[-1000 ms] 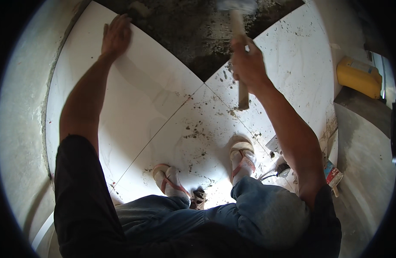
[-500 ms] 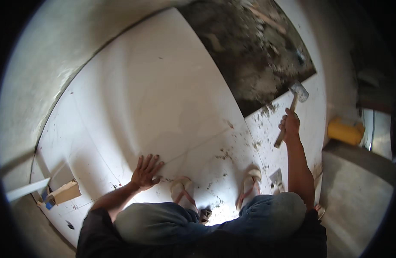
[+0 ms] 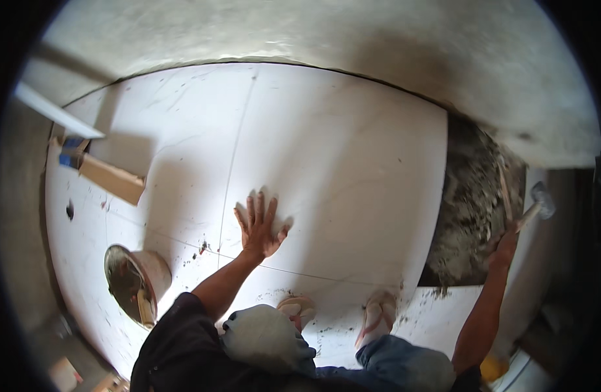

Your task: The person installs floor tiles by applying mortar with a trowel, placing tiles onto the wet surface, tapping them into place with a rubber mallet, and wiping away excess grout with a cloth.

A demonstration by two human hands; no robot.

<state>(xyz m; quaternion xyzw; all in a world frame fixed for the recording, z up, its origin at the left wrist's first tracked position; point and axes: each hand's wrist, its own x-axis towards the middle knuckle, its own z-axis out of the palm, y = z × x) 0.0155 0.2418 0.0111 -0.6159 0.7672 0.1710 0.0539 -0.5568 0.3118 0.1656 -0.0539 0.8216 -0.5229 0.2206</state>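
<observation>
My left hand (image 3: 258,230) lies flat with fingers spread on a large white floor tile (image 3: 353,176), close to a joint line. My right hand (image 3: 504,244) is closed round the wooden handle of a mallet (image 3: 542,200). Its pale grey head points up and away, at the far right, beyond the patch of rough grey mortar (image 3: 464,209). The lower handle is hidden by my fingers. That mortar patch lies bare beside the tile's right edge.
On the left stands a bucket (image 3: 160,271) with a wooden-handled tool inside. Behind it lie an opened cardboard piece (image 3: 114,179) and a long white strip (image 3: 59,111). A bare wall (image 3: 300,32) runs along the back. A yellow object (image 3: 493,367) sits at lower right.
My view has swung left, bringing the bucket in. My left hand still rests spread on the tile, now farther from my knees. The mallet is farther right, still in my right hand.
</observation>
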